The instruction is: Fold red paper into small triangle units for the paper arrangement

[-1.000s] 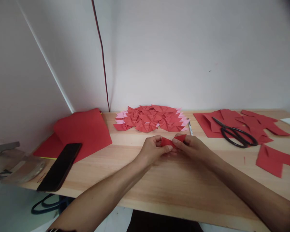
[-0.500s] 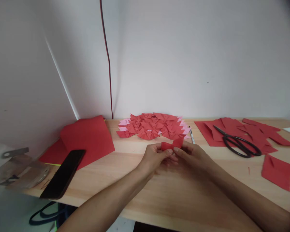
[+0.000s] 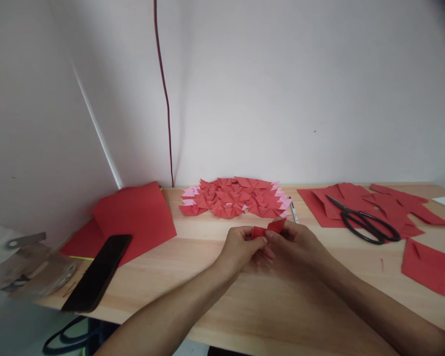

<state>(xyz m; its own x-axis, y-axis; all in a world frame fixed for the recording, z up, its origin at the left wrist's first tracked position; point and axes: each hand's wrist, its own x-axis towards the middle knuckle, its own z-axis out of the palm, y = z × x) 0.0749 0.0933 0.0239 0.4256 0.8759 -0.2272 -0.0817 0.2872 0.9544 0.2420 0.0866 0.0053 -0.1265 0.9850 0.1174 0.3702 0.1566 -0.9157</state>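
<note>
While both hands are meeting above the table, the left hand is pinching one end of a small folded red paper between thumb and fingers, and the right hand is gripping the other end, where a pointed flap is rising. The paper is bridging the gap between the two thumbs. Just beyond the grip and to its right, a white pen is bearing dark marking too small to read; far to the left, a clear container is showing dark shapes too blurred to make out. A phone is lying between that container and the grip, its far end overlapping large red sheets. Ahead of the grip, folded red and pink pieces are overlapping in a wide cluster. To the right, black-handled scissors are resting on cut red papers, and nearer, an L-shaped red piece is lying apart. The wooden table is meeting the wall behind the cluster; its front edge is passing beneath the left forearm, and a broad stretch of wood is giving the hands room on the near side.
</note>
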